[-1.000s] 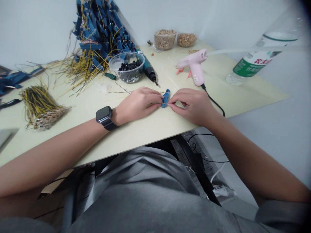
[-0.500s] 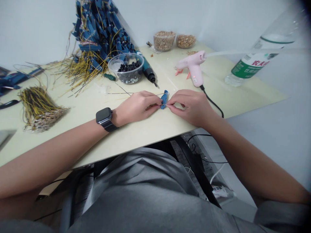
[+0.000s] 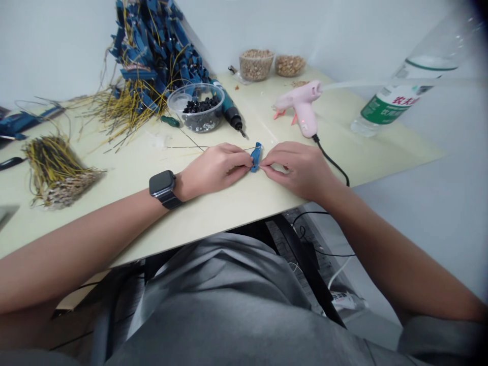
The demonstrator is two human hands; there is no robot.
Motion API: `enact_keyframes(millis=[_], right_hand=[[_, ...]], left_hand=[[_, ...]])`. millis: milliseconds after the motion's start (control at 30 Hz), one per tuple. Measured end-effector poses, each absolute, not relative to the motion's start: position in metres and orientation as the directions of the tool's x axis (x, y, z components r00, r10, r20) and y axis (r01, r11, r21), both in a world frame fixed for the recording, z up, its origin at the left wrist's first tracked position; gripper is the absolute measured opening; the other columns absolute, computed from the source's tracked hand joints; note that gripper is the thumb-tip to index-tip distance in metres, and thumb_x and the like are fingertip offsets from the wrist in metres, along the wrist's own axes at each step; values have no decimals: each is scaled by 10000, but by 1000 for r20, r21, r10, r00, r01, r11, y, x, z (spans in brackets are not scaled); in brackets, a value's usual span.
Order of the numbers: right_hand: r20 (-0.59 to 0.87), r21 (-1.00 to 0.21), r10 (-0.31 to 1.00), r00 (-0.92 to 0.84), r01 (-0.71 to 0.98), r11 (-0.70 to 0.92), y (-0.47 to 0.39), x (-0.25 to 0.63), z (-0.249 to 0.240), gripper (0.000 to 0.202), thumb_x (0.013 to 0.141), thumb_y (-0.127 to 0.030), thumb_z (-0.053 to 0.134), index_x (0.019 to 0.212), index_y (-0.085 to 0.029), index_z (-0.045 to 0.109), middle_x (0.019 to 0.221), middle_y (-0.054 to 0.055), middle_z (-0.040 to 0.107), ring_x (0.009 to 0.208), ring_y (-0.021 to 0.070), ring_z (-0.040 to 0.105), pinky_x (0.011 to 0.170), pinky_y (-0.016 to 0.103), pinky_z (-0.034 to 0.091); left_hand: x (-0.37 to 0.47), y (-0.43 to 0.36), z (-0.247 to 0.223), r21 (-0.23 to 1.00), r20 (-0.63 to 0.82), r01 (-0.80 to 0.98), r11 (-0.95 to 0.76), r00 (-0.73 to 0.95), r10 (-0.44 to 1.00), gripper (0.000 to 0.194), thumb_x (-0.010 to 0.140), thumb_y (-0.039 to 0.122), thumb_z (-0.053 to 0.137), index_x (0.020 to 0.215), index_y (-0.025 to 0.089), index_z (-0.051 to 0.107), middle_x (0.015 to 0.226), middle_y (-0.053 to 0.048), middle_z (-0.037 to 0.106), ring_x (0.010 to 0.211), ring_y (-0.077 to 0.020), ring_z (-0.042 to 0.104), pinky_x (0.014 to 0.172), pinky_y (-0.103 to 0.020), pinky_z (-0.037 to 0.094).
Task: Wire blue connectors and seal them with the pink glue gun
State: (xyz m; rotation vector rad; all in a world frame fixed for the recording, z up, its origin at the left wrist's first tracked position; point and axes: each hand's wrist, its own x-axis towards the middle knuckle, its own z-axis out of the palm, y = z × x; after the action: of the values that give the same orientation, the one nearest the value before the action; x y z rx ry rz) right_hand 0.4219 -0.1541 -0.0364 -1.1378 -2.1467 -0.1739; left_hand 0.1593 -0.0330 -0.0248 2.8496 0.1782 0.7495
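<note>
The small, narrow blue piece (image 3: 256, 152) sits between my fingertips above the pale-yellow desk (image 3: 213, 213), my left hand (image 3: 219, 166) clamped on its edge, my right hand (image 3: 305, 165) with fingertips together beside it, gripping what I cannot tell; my hold shows no clear change, so the piece stays steadied near the pink plastic glue gun (image 3: 305, 109)

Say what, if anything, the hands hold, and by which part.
The left hand pinches a small blue piece by the left edge of its near end. The right hand is pinched beside that end; its hold is unclear.
</note>
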Motion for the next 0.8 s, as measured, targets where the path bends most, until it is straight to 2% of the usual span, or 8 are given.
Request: enact_keyframes(millis=[233,333,500,600,800], right_hand=[[671,-209,650,-358,749,629,-152,421,-37,227,1111,-129,686,1035,-243,868,1105,75,922,1015,277,843,935,416,651],[647,-284,696,-311,749,599,-151,422,-38,200,1097,-168,712,1031,-253,881,1074,57,916,924,255,808,889,405,630],[579,-410,778,-243,739,535,-151,425,-32,116,1062,-232,804,1003,-253,901,991,40,892,727,201,661,786,387,557],[540,-482,816,-207,719,501,-148,427,-25,84,1027,-232,839,1010,-252,919,990,40,885,721,197,643,766,384,531],[417,-576,888,-194,700,423,-138,430,-16,169,983,-231,833,1072,-277,969,1037,46,900,815,224,696,822,399,543]], left_hand=[[160,-32,-28,177,517,44,-983,846,131,224,1169,225,643,1142,221,866,1106,-102,910,1030,-267,885,960,-396,693],[161,-30,-30,166,537,28,-986,836,114,203,1167,223,658,1128,213,857,1095,-97,908,1021,-259,888,937,-371,684],[161,-30,-31,156,544,30,-987,832,111,220,1189,235,642,1126,203,850,1112,-111,915,1015,-263,888,928,-374,683],[161,-30,-31,157,545,23,-987,832,106,223,1202,247,640,1133,201,847,1117,-113,916,1008,-260,887,923,-372,682],[162,-29,-31,174,546,0,-985,832,96,223,1207,233,635,1138,197,844,1126,-110,917,1004,-249,878,929,-365,681]])
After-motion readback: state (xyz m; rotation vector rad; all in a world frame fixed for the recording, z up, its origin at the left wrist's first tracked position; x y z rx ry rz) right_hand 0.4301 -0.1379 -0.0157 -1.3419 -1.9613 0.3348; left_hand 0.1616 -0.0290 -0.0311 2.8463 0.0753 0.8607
